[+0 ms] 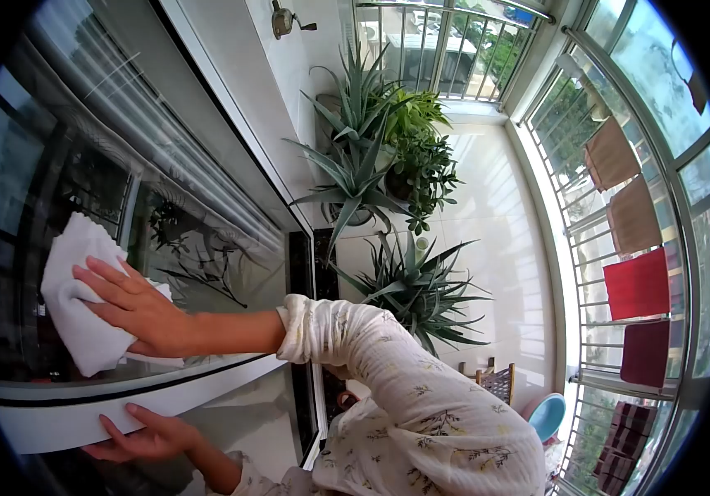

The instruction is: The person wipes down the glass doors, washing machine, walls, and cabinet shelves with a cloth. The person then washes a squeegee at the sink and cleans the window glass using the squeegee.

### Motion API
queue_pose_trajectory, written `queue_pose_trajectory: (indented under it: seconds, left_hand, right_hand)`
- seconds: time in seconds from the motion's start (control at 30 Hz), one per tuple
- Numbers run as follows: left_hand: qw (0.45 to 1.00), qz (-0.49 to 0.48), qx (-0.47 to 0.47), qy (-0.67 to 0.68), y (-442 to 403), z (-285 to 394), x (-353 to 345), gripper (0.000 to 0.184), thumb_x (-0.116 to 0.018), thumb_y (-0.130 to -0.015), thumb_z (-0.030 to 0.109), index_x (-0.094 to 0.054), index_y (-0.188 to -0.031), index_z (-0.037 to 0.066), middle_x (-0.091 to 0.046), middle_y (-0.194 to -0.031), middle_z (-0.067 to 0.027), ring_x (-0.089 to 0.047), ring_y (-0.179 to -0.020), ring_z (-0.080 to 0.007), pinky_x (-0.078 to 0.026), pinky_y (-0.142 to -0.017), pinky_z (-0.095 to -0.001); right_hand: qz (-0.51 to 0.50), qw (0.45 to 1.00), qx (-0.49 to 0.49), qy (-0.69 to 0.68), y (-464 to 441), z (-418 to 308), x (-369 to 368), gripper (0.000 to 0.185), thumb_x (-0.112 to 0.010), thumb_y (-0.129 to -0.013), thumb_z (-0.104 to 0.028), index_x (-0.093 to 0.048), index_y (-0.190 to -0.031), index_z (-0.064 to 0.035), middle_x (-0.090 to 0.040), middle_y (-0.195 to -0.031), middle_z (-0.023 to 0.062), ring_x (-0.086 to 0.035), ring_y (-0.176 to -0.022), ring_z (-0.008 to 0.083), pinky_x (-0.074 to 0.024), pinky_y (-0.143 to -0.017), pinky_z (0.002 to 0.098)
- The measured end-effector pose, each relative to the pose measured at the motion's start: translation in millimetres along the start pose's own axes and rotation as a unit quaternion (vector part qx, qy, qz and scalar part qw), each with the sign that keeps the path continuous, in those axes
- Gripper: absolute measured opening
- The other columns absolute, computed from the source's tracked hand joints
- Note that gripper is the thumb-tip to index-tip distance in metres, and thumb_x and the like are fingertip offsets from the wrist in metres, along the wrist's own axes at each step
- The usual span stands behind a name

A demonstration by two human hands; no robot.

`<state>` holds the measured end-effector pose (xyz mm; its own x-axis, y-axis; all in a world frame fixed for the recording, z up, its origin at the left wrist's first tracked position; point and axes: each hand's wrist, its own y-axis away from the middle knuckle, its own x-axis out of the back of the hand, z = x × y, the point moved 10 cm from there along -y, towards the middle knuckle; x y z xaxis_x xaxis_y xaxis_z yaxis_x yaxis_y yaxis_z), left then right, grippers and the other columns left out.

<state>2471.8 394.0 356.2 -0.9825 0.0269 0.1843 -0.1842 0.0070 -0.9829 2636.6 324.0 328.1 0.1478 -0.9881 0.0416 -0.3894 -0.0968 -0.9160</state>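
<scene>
My right hand (pixel 144 318) lies over a folded white cloth (pixel 82 318), pressing it against the dark glass pane (pixel 33 132) of a door at the left. The fingers spread across the cloth, and part of it shows beyond them and below the palm. Lower down, my left hand (pixel 150 434) holds the white edge of the door frame (pixel 41 426). Two of its digits rest on the frame face; the others are partly hidden. The right arm, in a patterned white sleeve (pixel 347 335), reaches across from the lower middle.
Potted aloe plants (pixel 359 169) and a leafy green plant (pixel 421 161) stand beyond the door; another spiky plant (pixel 417 285) is nearer. Cloths, one of them red (pixel 638 283), hang along the window railing. A blue basin (pixel 547 416) and a small woven chair (pixel 497 383) are at the lower right.
</scene>
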Motion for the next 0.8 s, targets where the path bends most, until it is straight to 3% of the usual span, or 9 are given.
queue_pose_trajectory:
  seconds: [0.03,0.1,0.23,0.47,0.57,0.6,0.7,0.77,0.8]
  left_hand:
    - [1.0,-0.001,-0.01,0.0,0,0,-1,0.032,-0.059,-0.094,0.006,-0.054,-0.125,-0.003,-0.02,-0.151,-0.0242,-0.03,-0.138,-0.0387,-0.046,-0.102,-0.0478]
    - [1.0,0.014,-0.005,0.016,3,-6,0,0.032,-0.059,-0.094,0.005,-0.054,-0.124,-0.003,-0.019,-0.151,-0.0234,-0.03,-0.138,-0.038,-0.046,-0.102,-0.0474]
    - [0.998,0.03,0.015,0.054,8,-14,-1,0.031,-0.059,-0.093,0.005,-0.055,-0.123,-0.004,-0.017,-0.152,-0.0222,-0.031,-0.137,-0.0374,-0.044,-0.104,-0.0462]
    - [0.987,0.065,0.082,0.12,21,-30,-1,0.031,-0.06,-0.091,0.003,-0.055,-0.121,-0.005,-0.016,-0.152,-0.0205,-0.034,-0.135,-0.0351,-0.041,-0.107,-0.048]
    - [0.994,0.049,0.045,0.086,7,-7,-11,0.042,-0.065,-0.092,0.02,-0.052,-0.13,0.009,0.003,-0.158,-0.0259,0.002,-0.147,-0.0394,-0.003,-0.113,-0.0581]
    - [0.993,0.05,0.038,0.102,6,-6,-13,0.039,-0.063,-0.091,0.013,-0.053,-0.129,0.008,0.0,-0.157,-0.0268,0.001,-0.147,-0.039,-0.005,-0.113,-0.058]
    - [0.991,0.036,0.022,0.126,2,0,-18,0.04,-0.063,-0.091,0.014,-0.053,-0.129,0.007,0.007,-0.157,-0.0261,0.006,-0.146,-0.039,-0.004,-0.112,-0.0578]
    - [0.996,0.053,-0.022,0.072,0,9,-15,0.039,-0.064,-0.092,0.013,-0.053,-0.128,0.006,-0.013,-0.155,-0.0257,-0.013,-0.144,-0.0361,-0.017,-0.112,-0.0539]
    - [0.996,0.062,-0.044,0.045,1,13,-13,0.038,-0.064,-0.092,0.013,-0.054,-0.128,0.005,-0.023,-0.153,-0.0255,-0.022,-0.143,-0.0346,-0.023,-0.112,-0.052]
  right_hand:
    - [-0.024,0.997,0.065,0.02,-33,-17,-8,0.078,-0.081,-0.061,-0.016,-0.048,-0.131,-0.0018,-0.023,-0.154,0.0225,-0.015,-0.146,0.0403,-0.0151,-0.115,0.0601]
    - [0.045,0.985,0.161,0.044,-89,-27,-15,0.085,-0.084,-0.056,-0.022,-0.048,-0.13,0.0001,-0.026,-0.151,0.0251,-0.015,-0.145,0.0429,-0.0126,-0.114,0.0635]
    - [0.121,0.983,0.134,0.03,-150,-6,-21,0.09,-0.085,-0.05,-0.026,-0.049,-0.128,0.003,-0.03,-0.145,0.0288,-0.016,-0.143,0.0459,-0.0103,-0.114,0.0651]
    - [0.126,0.982,0.138,0.009,-96,-5,-23,0.075,-0.083,-0.044,-0.022,-0.059,-0.11,0.0031,-0.029,-0.145,0.0326,-0.018,-0.141,0.0495,-0.0139,-0.11,0.0701]
    - [0.102,0.986,0.131,-0.003,-45,6,-19,0.07,-0.081,-0.046,-0.019,-0.059,-0.109,0.0016,-0.028,-0.148,0.0334,-0.021,-0.141,0.0508,-0.0149,-0.108,0.0703]
    - [0.081,0.991,0.108,-0.014,-26,12,-18,0.065,-0.079,-0.057,-0.018,-0.056,-0.114,0.0003,-0.026,-0.151,0.0298,-0.023,-0.141,0.0484,-0.0158,-0.11,0.0671]
    - [0.076,0.996,0.03,0.041,37,42,-20,0.064,-0.076,-0.067,-0.018,-0.052,-0.124,-0.0003,-0.028,-0.153,0.0246,-0.025,-0.143,0.0423,-0.0188,-0.112,0.061]
    - [0.087,0.991,-0.069,0.072,85,78,-14,0.067,-0.072,-0.076,-0.017,-0.045,-0.134,0.0003,-0.03,-0.153,0.0211,-0.028,-0.143,0.0377,-0.0233,-0.114,0.0515]
    - [0.133,0.979,-0.151,0.017,109,96,1,0.069,-0.071,-0.078,-0.015,-0.041,-0.138,0.001,-0.031,-0.152,0.0211,-0.029,-0.142,0.0381,-0.0254,-0.113,0.0474]
